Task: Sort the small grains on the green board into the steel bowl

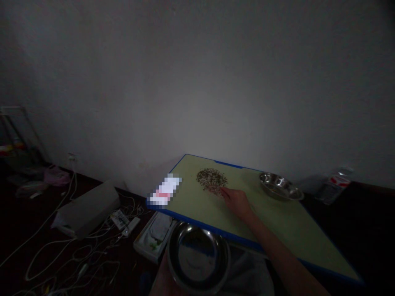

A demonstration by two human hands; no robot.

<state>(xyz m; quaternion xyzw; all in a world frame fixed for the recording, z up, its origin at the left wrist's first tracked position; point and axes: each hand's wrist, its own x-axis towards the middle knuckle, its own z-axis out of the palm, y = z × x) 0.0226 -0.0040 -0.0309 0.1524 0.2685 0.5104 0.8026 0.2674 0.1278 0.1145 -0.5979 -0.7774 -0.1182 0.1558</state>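
My right hand [237,200] reaches over the pale green board [191,205] with blue edging. Its fingers are drawn together at the lower right edge of a patch of small dark grains [212,179]; anything between the fingertips is too small to make out. Below the board's near edge is a large steel bowl [226,263], with a little dark matter showing inside. A strip of skin shows at that bowl's left side, but I cannot make out my left hand. A shallower steel bowl [282,197] sits at the board's right far side.
A bright blurred-out phone-like rectangle [165,191] lies on the board's left end. Below it stands a white tray [145,246]. Tangled cables [83,263] and a pale box [89,209] cover the left floor. A plastic bottle [335,187] stands beyond the board's right.
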